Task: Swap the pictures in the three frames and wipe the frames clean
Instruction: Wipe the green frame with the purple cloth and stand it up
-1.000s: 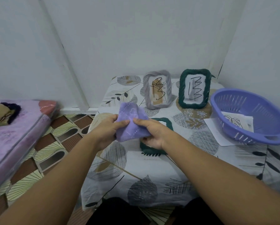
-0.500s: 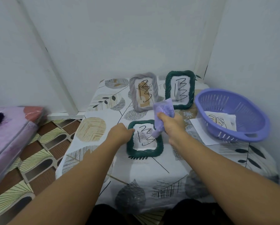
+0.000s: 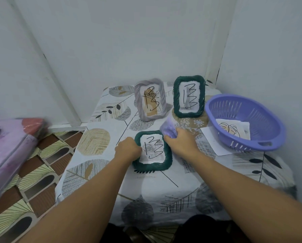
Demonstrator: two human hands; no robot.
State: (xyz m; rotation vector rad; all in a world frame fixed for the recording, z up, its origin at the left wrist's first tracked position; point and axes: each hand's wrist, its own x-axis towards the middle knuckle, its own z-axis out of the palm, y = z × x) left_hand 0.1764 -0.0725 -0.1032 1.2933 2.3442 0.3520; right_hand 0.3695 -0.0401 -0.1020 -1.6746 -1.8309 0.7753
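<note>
White corner walls; patterned floor (image 3: 34, 172) at left with a pink mattress (image 3: 8, 146) on it; low surface (image 3: 97, 142) under a leaf-print cloth.

Left to right: left hand (image 3: 128, 150) curled over the left edge of the flat green frame (image 3: 152, 166), gripping it; that frame lies face-up near the surface's middle, scribbled picture inside; right hand (image 3: 181, 144) at the frame's top-right corner, fingers closed round a bunched purple cloth (image 3: 167, 128); cloth blurred, contact with the frame not clear.

Behind: grey frame (image 3: 151, 99) upright, leaning back, scribble over a tan picture; just right of it a second green frame (image 3: 188, 97) upright, also scribbled; the two stand close but apart.

Far right: purple basket (image 3: 243, 120) with a leaf drawing (image 3: 231, 128) inside; basket sits on a white sheet (image 3: 211, 137); well apart from the flat frame.
</note>
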